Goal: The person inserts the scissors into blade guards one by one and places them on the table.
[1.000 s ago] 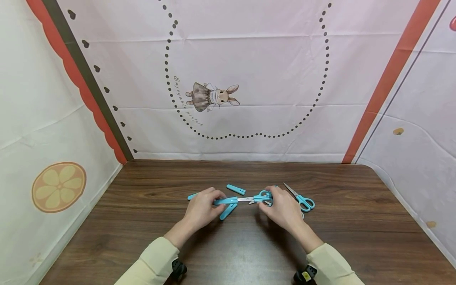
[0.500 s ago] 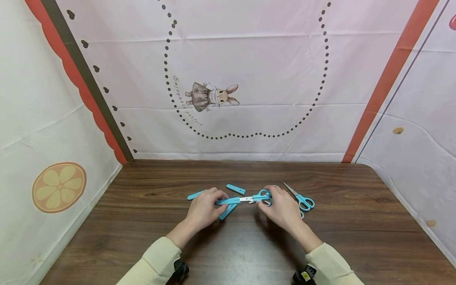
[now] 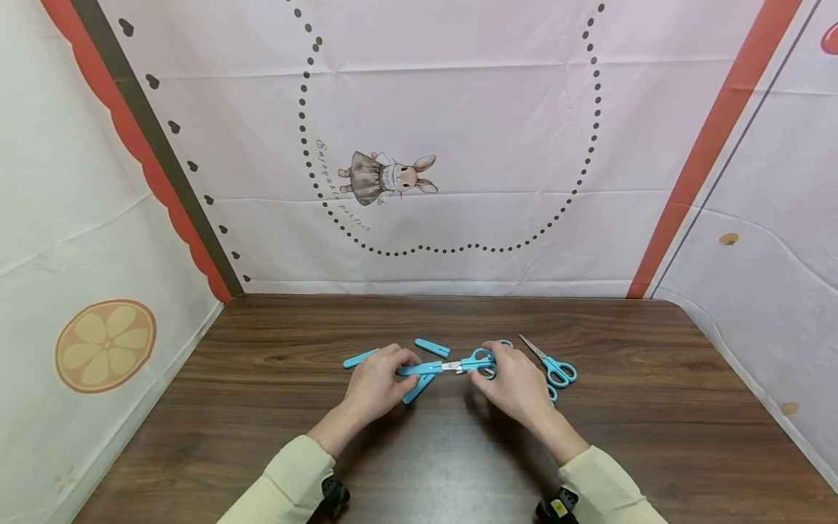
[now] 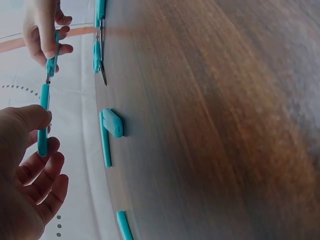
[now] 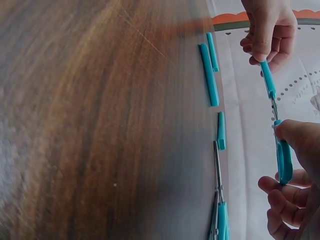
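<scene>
Held above the table, a pair of scissors (image 3: 452, 366) with light-blue handles points left. My right hand (image 3: 520, 382) grips it by the handles, thumb and fingers pinching them in the right wrist view. My left hand (image 3: 376, 384) pinches a light-blue blade cover (image 4: 43, 120) between thumb and fingers. The cover sits over most of the blades, and a short stretch of metal shows between it and the handles. Beneath the hands lie loose blade covers: one at the back (image 3: 432, 347), another by the left hand (image 3: 358, 359), and a third (image 3: 417, 390) nearer the front.
A second pair of scissors (image 3: 556, 371) lies on the wooden table (image 3: 452, 458) right of my right hand, blades toward the back. Another blue handle (image 3: 552, 395) pokes out from behind that hand. A printed white cloth (image 3: 524, 131) hangs along the table's back and sides.
My left hand has moved slightly right, sliding the blade cover further along the blades, so less metal shows. My right hand keeps its hold on the scissors and has hardly moved.
</scene>
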Motion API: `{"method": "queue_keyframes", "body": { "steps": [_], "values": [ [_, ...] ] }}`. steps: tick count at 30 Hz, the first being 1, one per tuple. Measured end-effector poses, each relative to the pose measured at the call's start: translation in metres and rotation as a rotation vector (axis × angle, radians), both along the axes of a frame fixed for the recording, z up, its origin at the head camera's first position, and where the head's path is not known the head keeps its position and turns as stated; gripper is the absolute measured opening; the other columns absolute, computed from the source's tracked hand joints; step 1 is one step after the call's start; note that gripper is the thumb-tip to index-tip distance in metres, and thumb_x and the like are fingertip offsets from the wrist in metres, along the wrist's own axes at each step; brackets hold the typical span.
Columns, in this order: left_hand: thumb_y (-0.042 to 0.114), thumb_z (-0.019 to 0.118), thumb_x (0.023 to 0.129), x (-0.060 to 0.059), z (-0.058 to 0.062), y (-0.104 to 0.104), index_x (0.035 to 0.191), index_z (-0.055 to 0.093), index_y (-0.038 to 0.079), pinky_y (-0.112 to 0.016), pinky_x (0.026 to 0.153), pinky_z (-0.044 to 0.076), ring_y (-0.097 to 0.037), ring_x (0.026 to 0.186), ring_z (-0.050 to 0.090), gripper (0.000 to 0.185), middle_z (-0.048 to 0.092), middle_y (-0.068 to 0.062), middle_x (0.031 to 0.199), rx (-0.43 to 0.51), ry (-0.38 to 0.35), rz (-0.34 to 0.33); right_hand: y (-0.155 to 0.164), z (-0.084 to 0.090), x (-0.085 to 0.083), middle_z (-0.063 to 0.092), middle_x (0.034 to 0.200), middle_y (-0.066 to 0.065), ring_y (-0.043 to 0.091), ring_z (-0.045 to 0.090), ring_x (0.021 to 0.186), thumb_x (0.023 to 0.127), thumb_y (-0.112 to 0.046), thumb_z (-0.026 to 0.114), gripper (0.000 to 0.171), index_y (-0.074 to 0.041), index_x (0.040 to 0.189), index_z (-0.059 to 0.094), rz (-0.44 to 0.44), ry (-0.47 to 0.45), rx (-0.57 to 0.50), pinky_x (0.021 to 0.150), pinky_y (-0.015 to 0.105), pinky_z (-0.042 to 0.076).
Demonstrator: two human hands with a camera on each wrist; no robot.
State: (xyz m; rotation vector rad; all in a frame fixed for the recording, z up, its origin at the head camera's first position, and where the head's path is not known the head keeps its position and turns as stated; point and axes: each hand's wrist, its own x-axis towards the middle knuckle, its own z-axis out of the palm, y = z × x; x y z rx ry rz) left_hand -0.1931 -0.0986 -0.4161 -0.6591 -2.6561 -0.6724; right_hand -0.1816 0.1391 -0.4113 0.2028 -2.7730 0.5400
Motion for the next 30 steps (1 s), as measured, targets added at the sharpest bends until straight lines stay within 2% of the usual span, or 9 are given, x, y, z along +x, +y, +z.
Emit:
{"method": "queue_keyframes", "body": {
  "steps": [14, 30],
  "values": [
    [0.026, 0.070, 0.081, 0.0007, -0.0008, 0.0019, 0.093, 0.066, 0.027, -0.018, 0.056, 0.039, -0.002, 0.066, 0.048, 0.012, 0.058, 0.010, 0.083, 0.000, -0.012, -0.003, -0.0021, -0.0018, 0.0000, 0.066, 0.101, 0.003, 0.019, 0.062, 0.078, 0.077, -0.046, 0.067, 0.050, -0.018, 0.118, 0.059, 0.000, 0.007, 0.000, 0.051, 0.031, 0.044],
    [0.024, 0.069, 0.082, -0.0003, -0.0022, 0.0045, 0.094, 0.066, 0.026, -0.019, 0.057, 0.040, -0.003, 0.067, 0.048, 0.012, 0.060, 0.008, 0.084, 0.010, 0.013, -0.022, -0.0042, -0.0036, 0.0000, 0.065, 0.097, 0.002, 0.018, 0.061, 0.077, 0.077, -0.045, 0.067, 0.049, -0.018, 0.117, 0.059, 0.007, 0.033, 0.008, 0.051, 0.031, 0.044]
  ]
}}
